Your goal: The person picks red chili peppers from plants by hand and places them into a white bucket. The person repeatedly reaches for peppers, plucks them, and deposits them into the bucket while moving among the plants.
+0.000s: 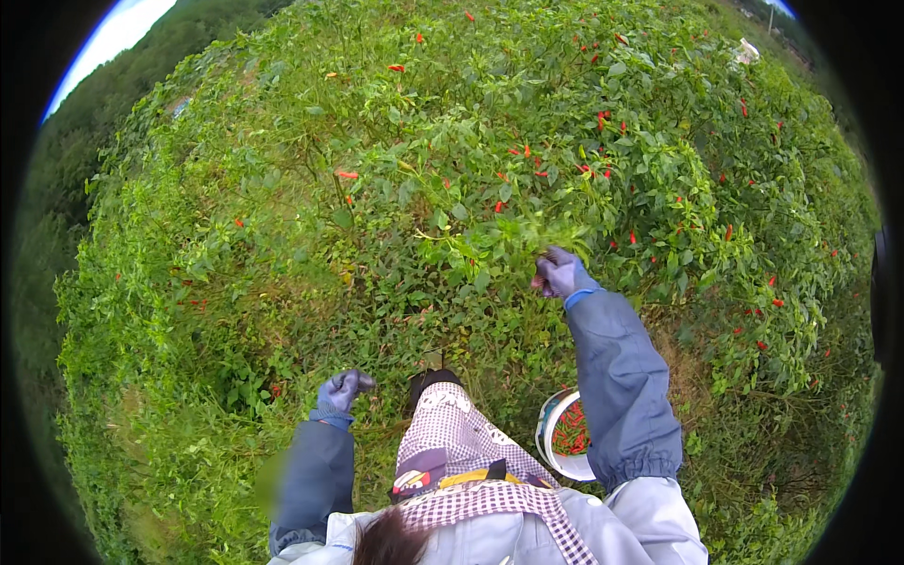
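Note:
My right hand (560,273), in a purple-grey glove, reaches forward with curled fingers against the leaves of a chili pepper plant (526,236). Those leaves are blurred. A reddish patch shows at its fingertips, too small to tell whether it is a pepper or the glove. Lower on the left, my left hand (341,392) wears the same kind of glove. Its fingers are bent and the palm is hidden, so I cannot see whether anything is inside. Under my right forearm stands a white bucket (548,424), partly covered by the sleeve, with many red chili peppers (571,429) in it.
Dense pepper plants with ripe red chilies (602,119) spread ahead and to the right. Low weeds (395,296) cover the ground before my feet. A checkered apron (452,424) hangs over my front. Something whitish (746,51) lies among plants at the far right.

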Action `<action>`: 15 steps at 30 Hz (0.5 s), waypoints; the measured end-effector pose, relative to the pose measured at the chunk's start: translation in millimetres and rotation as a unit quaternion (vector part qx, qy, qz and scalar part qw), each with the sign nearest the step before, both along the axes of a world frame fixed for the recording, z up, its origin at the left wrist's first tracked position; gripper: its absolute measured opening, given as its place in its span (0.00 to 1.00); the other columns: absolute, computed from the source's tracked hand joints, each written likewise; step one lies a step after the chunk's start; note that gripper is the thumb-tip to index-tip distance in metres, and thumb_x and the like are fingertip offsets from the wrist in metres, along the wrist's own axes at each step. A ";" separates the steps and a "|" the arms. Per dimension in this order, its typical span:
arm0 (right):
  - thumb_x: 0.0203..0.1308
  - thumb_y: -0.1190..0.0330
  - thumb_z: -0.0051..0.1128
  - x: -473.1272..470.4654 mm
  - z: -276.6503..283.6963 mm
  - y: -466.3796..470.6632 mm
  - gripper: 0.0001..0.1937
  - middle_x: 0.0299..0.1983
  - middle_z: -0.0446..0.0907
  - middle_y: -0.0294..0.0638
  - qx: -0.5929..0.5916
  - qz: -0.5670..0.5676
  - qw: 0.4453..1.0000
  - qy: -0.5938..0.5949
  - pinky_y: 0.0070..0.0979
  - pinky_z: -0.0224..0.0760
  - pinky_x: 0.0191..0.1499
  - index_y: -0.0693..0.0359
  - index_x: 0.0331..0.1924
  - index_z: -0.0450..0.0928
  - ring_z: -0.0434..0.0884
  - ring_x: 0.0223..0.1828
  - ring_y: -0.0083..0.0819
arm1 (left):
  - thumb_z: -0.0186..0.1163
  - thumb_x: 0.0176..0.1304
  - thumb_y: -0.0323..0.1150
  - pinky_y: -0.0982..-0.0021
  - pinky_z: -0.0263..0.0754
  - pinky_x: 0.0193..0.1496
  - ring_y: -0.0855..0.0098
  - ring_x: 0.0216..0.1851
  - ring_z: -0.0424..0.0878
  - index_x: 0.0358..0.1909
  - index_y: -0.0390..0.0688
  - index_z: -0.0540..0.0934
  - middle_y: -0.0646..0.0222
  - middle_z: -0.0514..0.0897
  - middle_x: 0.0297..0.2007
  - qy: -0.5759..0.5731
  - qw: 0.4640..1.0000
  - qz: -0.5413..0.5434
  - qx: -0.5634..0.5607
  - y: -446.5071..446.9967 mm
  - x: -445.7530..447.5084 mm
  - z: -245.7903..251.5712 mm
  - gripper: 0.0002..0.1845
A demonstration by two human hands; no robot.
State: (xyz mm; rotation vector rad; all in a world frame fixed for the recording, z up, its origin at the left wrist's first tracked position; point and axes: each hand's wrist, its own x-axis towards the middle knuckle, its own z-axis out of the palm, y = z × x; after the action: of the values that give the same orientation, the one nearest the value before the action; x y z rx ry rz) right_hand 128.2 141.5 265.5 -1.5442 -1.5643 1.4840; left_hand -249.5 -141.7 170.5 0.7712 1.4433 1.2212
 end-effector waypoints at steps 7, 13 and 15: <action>0.58 0.59 0.46 -82.9 -26.0 -105.0 0.17 0.40 0.80 0.43 0.099 0.326 0.920 -0.196 0.31 0.72 0.47 0.51 0.51 0.74 0.80 0.41 0.39 | 0.56 0.62 0.36 0.69 0.75 0.47 0.69 0.45 0.79 0.47 0.38 0.76 0.64 0.80 0.44 0.068 0.990 0.093 0.087 86.4 -35.4 111.1 0.15; 0.57 0.53 0.43 -83.3 -44.9 -203.7 0.18 0.34 0.80 0.49 0.109 0.393 0.879 -0.247 0.38 0.73 0.43 0.49 0.49 0.72 0.80 0.37 0.46 | 0.60 0.56 0.36 0.63 0.65 0.53 0.69 0.53 0.72 0.51 0.46 0.74 0.70 0.76 0.52 -0.160 0.978 -0.021 -0.132 156.5 55.0 85.1 0.20; 0.57 0.54 0.43 -76.2 -49.8 -221.5 0.18 0.34 0.80 0.50 0.110 0.381 0.892 -0.217 0.38 0.73 0.43 0.49 0.48 0.73 0.80 0.37 0.46 | 0.60 0.55 0.36 0.57 0.59 0.58 0.69 0.58 0.67 0.51 0.46 0.75 0.70 0.74 0.55 -0.130 0.957 0.073 -0.251 167.0 85.4 31.5 0.20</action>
State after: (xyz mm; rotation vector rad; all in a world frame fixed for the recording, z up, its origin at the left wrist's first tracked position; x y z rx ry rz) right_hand 52.0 -80.0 215.7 -1.2263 -2.7240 1.2726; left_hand -164.1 25.3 201.9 0.1543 1.5167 0.9573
